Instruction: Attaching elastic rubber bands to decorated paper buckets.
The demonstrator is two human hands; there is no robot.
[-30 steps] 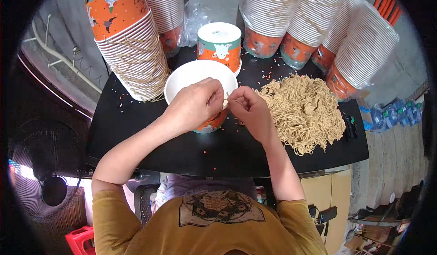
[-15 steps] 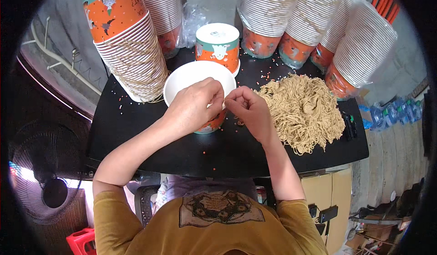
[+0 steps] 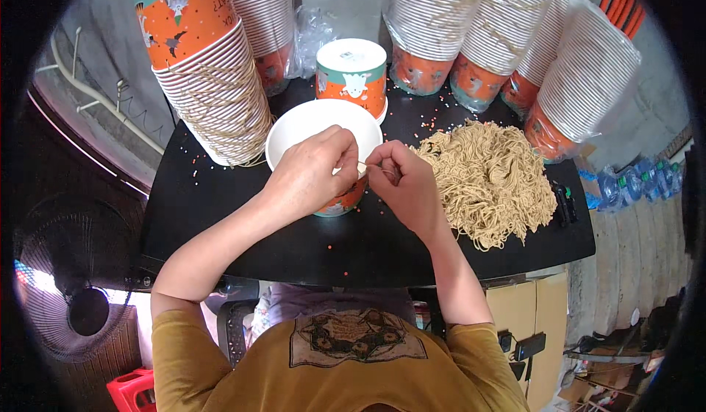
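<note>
String in a short, thin length spans the small gap between the two hands; it sits at the near right rim of a paper bucket. Left hand is bent inward, thumb and forefinger pinching the string at one end, its back turned up and covering part of the bucket's rim; right hand has its fingers curled, thumb and forefinger closed on the string from the other side; whether either hand also touches the bucket, I cannot tell.

The bucket stands upright on the black worktop, its white mouth upward, with a bit of its orange and teal outside showing below the hands; just behind it, another bucket stands upside down, base up. To the left leans a tall stack of nested buckets, tan strings draped across the white rims; more stacks in clear plastic line the back of the worktop. To the right of the right hand lies a big tangled heap of tan string, a small black object beside it; tiny orange and white beads are scattered about; a fan stands at the far left, above a red stool.
</note>
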